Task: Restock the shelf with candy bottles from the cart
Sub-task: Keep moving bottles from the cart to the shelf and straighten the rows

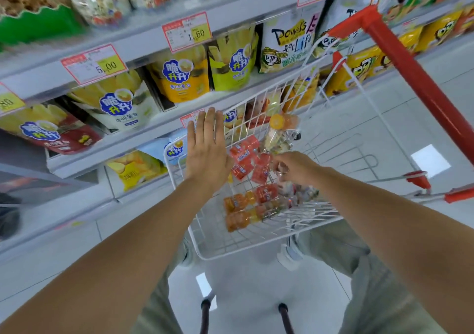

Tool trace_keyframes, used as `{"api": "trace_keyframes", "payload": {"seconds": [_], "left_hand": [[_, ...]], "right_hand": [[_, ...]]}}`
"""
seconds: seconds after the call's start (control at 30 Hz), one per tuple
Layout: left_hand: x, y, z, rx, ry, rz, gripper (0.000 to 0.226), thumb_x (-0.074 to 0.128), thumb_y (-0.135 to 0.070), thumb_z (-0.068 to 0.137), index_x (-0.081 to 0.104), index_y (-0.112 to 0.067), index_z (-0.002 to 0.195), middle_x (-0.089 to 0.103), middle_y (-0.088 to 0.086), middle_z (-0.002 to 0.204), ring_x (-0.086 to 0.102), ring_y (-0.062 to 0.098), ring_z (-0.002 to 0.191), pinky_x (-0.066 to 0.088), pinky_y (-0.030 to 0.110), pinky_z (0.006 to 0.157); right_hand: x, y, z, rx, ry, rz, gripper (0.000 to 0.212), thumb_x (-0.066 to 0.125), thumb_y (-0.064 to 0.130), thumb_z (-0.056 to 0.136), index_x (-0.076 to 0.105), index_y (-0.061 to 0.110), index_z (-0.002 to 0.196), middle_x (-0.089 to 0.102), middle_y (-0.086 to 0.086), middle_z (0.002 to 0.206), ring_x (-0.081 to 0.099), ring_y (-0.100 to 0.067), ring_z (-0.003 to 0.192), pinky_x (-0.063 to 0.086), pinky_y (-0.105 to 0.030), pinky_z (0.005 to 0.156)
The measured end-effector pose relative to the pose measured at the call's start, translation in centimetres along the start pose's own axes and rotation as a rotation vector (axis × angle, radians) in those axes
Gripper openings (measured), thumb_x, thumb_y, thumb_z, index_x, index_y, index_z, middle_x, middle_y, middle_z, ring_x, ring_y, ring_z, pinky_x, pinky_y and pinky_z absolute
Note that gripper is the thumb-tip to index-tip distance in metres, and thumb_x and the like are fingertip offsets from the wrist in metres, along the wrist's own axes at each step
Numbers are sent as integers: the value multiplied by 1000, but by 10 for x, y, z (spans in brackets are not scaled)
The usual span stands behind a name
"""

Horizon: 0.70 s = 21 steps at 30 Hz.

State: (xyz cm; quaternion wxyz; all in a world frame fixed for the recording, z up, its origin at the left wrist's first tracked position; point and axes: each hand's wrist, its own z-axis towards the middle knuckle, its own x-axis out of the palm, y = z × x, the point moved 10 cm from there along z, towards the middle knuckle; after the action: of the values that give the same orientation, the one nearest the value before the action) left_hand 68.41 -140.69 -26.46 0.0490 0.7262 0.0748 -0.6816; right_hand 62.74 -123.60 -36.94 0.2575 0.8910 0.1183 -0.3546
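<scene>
— What does the right hand have?

— It is down in the cart, its fingers curled round a clear bottle. Blur hides how much of the bottle they cover.

— And the left hand?

— Flat and open, with the fingers straight and close together and the back turned up. It holds nothing. It is above the shelf-side edge of the cart; whether it touches the wire cannot be told.

— What lies round the hands?

— Just beyond the right hand's fingers a second bottle stands tilted, with an orange cap on top and mixed sweets inside. Between the two hands lie red packs. Nearer the person, orange bottles lie on their sides on the cart's floor, and beside them, under the right wrist, lies another see-through bottle of mixed sweets.

— So the candy bottles are all in the cart?

— Every one that shows, yes. None is on the shelf.

— What does the shelf carry?

— Snack bags standing in rows on several levels, with red-and-yellow price tags clipped to the front rails. The shelf runs along the person's left, close beside the cart.

— And the rest?

— The cart is white wire with a red handle reaching up to the right. It stands on a pale tiled floor, and the person's legs show below the arms.
</scene>
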Motion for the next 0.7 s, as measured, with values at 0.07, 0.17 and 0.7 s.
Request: {"api": "trace_keyframes", "payload": {"seconds": [0.07,0.17,0.7], "left_hand": [[-10,-14,-1,73,-88,-78,78,61,-30,86,25,1,149,27,23,151,22,40,142,17,53,118],[-3,-42,-1,178,-21,-288,57,60,-24,89,43,-4,140,46,18,137,40,37,129,32,46,109],[92,-48,-9,-194,490,-673,82,60,-49,90,22,-12,152,52,13,137,55,32,115,47,38,90]], "right_hand": [[-32,11,-5,-88,-125,87,25,74,11,81,61,21,101,56,2,81,60,-23,79,45,-27,64],[-62,22,-15,-178,-235,331,23,74,8,80,63,19,97,63,-4,85,60,-18,76,51,-33,78],[-23,-47,-13,86,63,-277,54,50,41,98,34,23,147,52,-11,138,51,-29,123,44,-39,98]]}}
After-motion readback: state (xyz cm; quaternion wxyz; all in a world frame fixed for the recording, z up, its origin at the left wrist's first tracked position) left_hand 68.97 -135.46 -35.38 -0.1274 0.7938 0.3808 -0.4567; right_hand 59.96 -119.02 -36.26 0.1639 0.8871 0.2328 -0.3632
